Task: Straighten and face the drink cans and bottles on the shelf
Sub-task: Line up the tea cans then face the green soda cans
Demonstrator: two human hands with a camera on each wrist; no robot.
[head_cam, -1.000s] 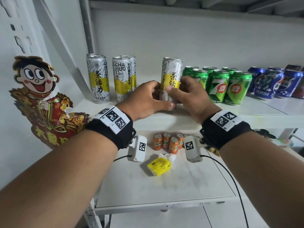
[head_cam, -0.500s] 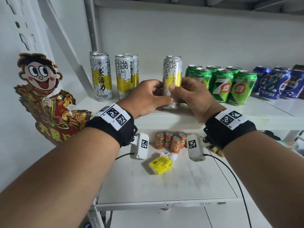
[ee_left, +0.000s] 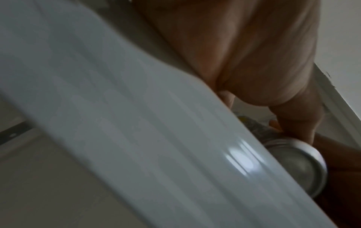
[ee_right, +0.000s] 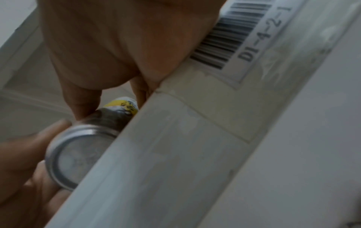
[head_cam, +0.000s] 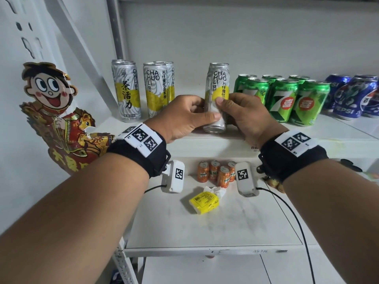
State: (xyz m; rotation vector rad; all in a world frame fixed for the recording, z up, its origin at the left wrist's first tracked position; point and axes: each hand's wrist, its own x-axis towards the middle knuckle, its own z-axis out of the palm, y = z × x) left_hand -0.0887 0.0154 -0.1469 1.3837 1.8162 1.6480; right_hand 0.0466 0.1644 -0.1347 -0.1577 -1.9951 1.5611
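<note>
Two hands hold one tall silver and yellow tea can (head_cam: 217,95) in the middle of the frame. The left hand (head_cam: 184,117) wraps its fingers around the can's left side, with the thumb across the front. The right hand (head_cam: 244,113) grips the right side, its thumb pressed on the yellow band. The can stands at the front edge of the white shelf (head_cam: 338,138), and the letters CHA HUO LI face front. From both wrist views the can's round silver bottom (ee_right: 78,155) pokes out past the shelf edge, so it is lifted or tipped a bit. Left of it stand more tea cans (head_cam: 141,93). Just to the right sit green 7-Up cans (head_cam: 287,99), then blue Pepsi cans (head_cam: 348,97) at the far right. Lower down are small orange cans (head_cam: 217,173) and a yellow packet (head_cam: 205,201). A cartoon boy cutout (head_cam: 55,111) is at the left.
</note>
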